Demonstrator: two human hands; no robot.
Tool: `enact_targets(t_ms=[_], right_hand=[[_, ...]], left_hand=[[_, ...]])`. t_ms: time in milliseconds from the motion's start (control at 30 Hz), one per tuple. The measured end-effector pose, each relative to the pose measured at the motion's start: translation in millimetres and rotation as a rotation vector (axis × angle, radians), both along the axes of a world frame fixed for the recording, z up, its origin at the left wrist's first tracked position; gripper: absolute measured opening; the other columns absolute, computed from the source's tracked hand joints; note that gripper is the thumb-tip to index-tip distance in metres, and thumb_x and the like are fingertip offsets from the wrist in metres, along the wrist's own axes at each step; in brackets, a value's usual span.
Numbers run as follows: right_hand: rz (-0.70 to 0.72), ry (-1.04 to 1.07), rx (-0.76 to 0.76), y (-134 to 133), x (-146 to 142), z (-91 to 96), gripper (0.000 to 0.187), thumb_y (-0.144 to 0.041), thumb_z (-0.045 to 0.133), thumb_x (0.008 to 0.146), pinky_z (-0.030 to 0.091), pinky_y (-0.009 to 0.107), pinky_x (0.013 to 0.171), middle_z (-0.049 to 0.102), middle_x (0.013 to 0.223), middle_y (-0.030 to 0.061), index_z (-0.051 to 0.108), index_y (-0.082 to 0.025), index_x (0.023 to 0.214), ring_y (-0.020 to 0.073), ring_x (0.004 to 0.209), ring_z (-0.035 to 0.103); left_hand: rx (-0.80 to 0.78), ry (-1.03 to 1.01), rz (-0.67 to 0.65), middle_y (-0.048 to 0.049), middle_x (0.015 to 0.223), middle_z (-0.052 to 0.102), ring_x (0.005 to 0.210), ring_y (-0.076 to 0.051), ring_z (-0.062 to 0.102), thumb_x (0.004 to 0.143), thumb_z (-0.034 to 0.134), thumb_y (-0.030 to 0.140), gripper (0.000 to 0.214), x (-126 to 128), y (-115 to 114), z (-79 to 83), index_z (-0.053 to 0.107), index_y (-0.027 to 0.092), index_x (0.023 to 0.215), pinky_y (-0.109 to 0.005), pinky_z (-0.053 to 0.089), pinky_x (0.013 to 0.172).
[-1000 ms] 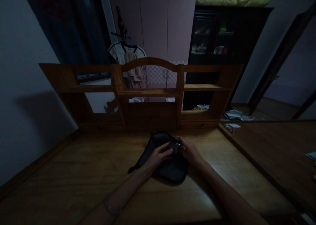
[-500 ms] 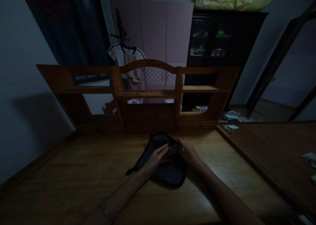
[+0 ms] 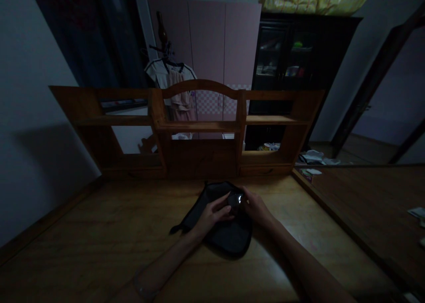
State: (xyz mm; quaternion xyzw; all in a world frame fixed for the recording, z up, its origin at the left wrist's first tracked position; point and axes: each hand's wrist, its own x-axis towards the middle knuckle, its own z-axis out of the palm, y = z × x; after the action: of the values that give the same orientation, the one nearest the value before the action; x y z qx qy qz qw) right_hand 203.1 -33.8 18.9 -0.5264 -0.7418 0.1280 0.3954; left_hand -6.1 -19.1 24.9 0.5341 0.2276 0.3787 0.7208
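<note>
Basically both hands met at the lower centre of the frame, over a dark pouch (image 3: pixel 229 236) lying flat on the wooden surface (image 3: pixel 99 232). The pouch's long axis ran on a diagonal, from a thin tail at lower left up towards the upper right, and its far edge sat just short of the wooden shelf unit (image 3: pixel 199 157) at the back of the surface. On the upper part of the pouch was a small dark object (image 3: pixel 235 200) with a bright glint on it, exactly between the two hands. The right hand (image 3: pixel 256 207) came in from the right, fingers curled and pressed together around that object, gripping its right side. The left hand (image 3: pixel 212 213) rested on the pouch from the left, fingers loosely bent, tips touching the object's left side; too dim to tell if it pinched the object or only steadied it. Neither hand was clearly nearer, since both touched it. The object lay up-frame from the left palm and just left of the right knuckles. A thin bracelet (image 3: pixel 141 287) showed on the left wrist.
</note>
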Motion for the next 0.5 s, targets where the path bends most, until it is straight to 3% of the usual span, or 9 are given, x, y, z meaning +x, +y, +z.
enact_targets(t_ms=[367,500], right_hand=[[-0.039,-0.093,0.027,7,6,-13.8,0.034,-0.016,0.045,0.086,0.04,0.024,0.059,0.066,0.078,0.0039,0.05,-0.016,0.119,0.0165,0.065,0.059],[-0.023,-0.085,0.021,7,7,-14.7,0.033,-0.019,0.045,0.087,0.042,0.024,0.061,0.066,0.084,0.0051,0.049,-0.017,0.119,0.017,0.07,0.06]], left_hand=[[-0.041,0.006,0.018,-0.009,0.128,0.059,0.111,-0.029,0.058,0.071,0.079,0.03,0.065,1,-3,6.6,0.054,0.024,0.13,-0.049,0.053,0.093],[-0.033,0.01,0.012,-0.0109,0.13,0.057,0.11,-0.03,0.059,0.07,0.08,0.03,0.069,2,-2,5.1,0.052,0.023,0.132,-0.05,0.052,0.092]])
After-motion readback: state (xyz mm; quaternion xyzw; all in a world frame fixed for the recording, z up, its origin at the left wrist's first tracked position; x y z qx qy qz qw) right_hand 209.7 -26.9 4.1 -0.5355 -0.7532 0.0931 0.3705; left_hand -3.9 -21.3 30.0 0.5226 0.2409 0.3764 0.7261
